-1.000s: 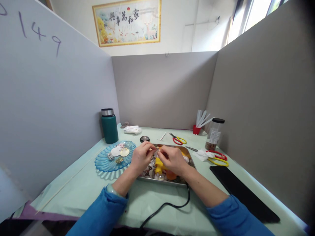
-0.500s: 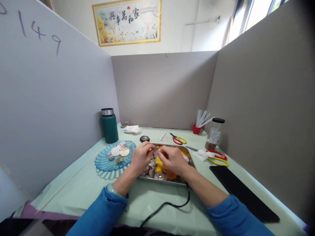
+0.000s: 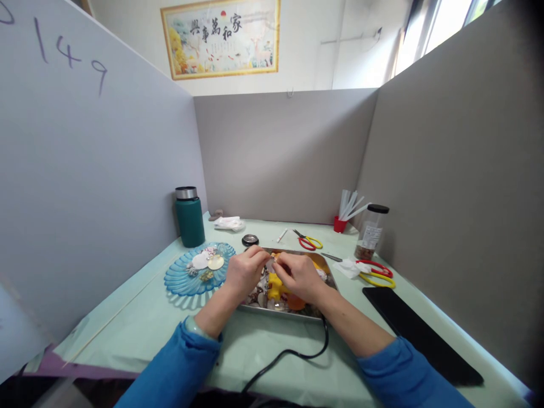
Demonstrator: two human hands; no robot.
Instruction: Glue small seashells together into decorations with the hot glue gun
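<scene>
My left hand (image 3: 244,272) and my right hand (image 3: 300,275) hover close together over a metal tray (image 3: 280,310) of shells and small pieces. Both have their fingers pinched around a tiny item between them, too small to name. A yellow tool (image 3: 275,289) with a black cord (image 3: 289,354) lies in the tray under my right hand. A blue glass plate (image 3: 178,280) with a few flat shells (image 3: 207,262) sits left of the tray, close to my left hand.
A green flask (image 3: 189,217) stands at the back left. Red-and-yellow scissors (image 3: 309,242) lie behind the tray and a second pair (image 3: 376,273) lies to the right. A red cup of white sticks (image 3: 342,218), a jar (image 3: 369,232), white cloths and a black slab (image 3: 419,331) fill the right side. Grey partitions enclose the desk.
</scene>
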